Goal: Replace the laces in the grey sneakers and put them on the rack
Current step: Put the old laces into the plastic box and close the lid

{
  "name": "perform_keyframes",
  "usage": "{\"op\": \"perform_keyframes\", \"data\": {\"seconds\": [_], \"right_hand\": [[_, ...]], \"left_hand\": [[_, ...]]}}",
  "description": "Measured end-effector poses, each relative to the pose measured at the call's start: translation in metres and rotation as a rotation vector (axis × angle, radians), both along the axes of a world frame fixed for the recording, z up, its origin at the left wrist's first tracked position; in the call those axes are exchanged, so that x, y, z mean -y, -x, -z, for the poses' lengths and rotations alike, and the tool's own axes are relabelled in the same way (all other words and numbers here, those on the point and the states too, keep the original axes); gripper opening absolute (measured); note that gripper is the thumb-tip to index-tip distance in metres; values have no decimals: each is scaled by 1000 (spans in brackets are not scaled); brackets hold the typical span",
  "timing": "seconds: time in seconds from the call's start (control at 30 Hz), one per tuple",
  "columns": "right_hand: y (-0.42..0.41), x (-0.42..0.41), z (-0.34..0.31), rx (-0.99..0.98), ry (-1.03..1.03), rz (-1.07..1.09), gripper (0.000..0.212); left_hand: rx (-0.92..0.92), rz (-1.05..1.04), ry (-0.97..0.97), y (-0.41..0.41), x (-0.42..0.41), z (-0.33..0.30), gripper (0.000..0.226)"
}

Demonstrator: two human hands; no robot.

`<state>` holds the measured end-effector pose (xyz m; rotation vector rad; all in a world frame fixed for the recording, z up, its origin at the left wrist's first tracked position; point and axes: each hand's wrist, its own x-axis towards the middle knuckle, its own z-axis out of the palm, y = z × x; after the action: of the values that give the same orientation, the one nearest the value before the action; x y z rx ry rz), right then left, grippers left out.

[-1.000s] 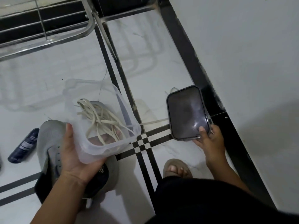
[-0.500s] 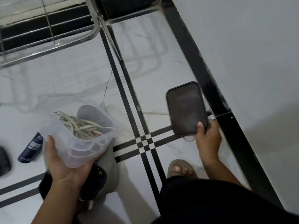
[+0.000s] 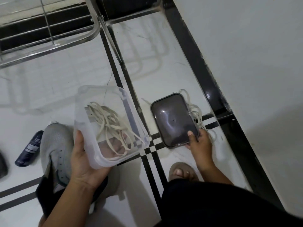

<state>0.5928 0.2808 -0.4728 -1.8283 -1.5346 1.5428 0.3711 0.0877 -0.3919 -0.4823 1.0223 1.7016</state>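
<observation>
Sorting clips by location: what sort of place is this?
Probably a home entryway or hallway floor: glossy white tiles with black borders, a metal shoe rack against the wall, a grey sneaker lying nearby.

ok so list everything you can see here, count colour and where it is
plastic container: one, clear, held above the floor in the left hand
laces in the container: a tangled bunch, cream
dark lid: one, smoky grey, flat on the floor, under the right hand
loose laces: a bunch, cream, on the floor, partly under the lid's right edge
grey sneaker: one seen, no lace in its eyelets, on the floor under the left arm
bottle: one, dark blue, lying on the floor at left
metal rack: one, silver, top left
floor: white tile with black stripes
wall: white, right side
sandalled foot: one, bottom centre
hands: left hand holding the container; right hand gripping the lid's near edge
</observation>
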Motion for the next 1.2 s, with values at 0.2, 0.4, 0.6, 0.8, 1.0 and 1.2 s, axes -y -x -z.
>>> {"op": "perform_keyframes", "data": {"seconds": [0.2, 0.4, 0.6, 0.8, 1.0, 1.2], "right_hand": [[9, 0, -59, 214, -260, -107, 54], [52, 15, -78, 43, -208, -489, 32], [83, 9, -99, 275, -755, -874, 67], [114, 8, -79, 452, -470, -1454, 122], [123, 30, -57, 453, -131, -1420, 34], [94, -4, -97, -198, 83, -791, 21]], "left_hand": [[101, 137, -134, -23, -23, 12, 84], [-199, 355, 103, -28, -49, 7, 88], [-564, 487, 309, -24, -48, 9, 103], [-706, 543, 330, -29, -55, 3, 106], [-791, 488, 442, -22, -61, 2, 84], [-832, 256, 594, 19, -47, -5, 93]]}}
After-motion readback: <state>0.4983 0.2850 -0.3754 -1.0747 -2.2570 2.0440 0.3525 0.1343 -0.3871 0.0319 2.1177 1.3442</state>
